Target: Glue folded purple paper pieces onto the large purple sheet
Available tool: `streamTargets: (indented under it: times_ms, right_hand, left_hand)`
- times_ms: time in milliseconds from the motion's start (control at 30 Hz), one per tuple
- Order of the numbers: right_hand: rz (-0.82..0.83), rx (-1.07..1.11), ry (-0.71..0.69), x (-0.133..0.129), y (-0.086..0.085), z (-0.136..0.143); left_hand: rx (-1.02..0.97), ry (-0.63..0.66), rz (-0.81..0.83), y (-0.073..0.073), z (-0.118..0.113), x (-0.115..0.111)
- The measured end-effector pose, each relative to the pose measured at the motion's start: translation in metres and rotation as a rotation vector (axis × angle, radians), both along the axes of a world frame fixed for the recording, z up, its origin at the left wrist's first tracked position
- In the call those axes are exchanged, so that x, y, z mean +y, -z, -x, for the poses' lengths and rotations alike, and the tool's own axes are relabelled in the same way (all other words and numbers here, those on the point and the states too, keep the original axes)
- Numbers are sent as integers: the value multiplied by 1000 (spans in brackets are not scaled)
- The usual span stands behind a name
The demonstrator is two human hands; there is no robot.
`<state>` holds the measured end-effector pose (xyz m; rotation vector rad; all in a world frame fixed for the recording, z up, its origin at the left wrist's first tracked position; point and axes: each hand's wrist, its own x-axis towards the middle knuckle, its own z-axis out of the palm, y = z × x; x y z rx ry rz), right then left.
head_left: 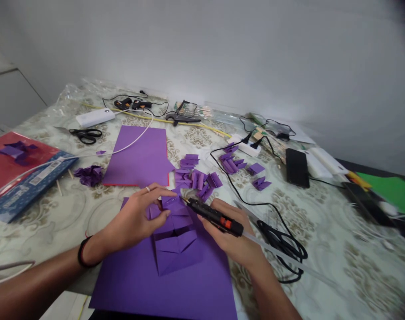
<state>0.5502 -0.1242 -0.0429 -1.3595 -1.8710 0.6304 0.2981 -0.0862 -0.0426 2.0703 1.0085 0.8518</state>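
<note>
My right hand (234, 235) grips a black glue gun (215, 215) with orange parts. A long translucent glue stick (289, 258) sticks out of its rear. The gun's nozzle points left, at the top of a folded purple paper piece (175, 242) with layered flaps. My left hand (135, 218) holds this piece at its upper left edge, thumb and forefinger on the paper. A shiny patch, perhaps glue, shows near the nozzle. Beneath lies a large purple sheet (132, 284). Several small folded purple papers (198, 180) are heaped just beyond my hands.
Scissors with black handles (278, 242) lie right of my right hand, beside a black cable. Another purple sheet (138, 153), crumpled paper (89, 175), and more scissors (85, 134) are at the left. A white power strip (245, 146) and a phone (297, 168) lie at the right.
</note>
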Motion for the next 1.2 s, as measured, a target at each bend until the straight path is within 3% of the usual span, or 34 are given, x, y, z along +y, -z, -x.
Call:
streamTargets:
  times_ms: [400, 567, 633, 733, 833, 933, 1200]
  right_hand:
    - [-12, 8, -75, -2, 12, -2]
    - [-62, -24, 94, -2, 9, 0]
    - [-41, 16, 198, -1, 7, -2]
    - [139, 139, 252, -2, 4, -4]
    - [324, 277, 136, -3, 4, -2]
    - [387, 405, 43, -6, 6, 5]
    - [456, 545, 31, -7, 14, 14]
  left_hand:
    - [42, 20, -124, 5, 0, 2]
    - [53, 25, -81, 1, 0, 1]
    - [24, 35, -8, -2, 0, 1]
    - [-108, 66, 238, -5, 0, 0]
    - [-260, 101, 546, -7, -1, -1]
    - [-368, 155, 747, -6, -1, -1]
    - [-457, 220, 832, -1, -1, 1]
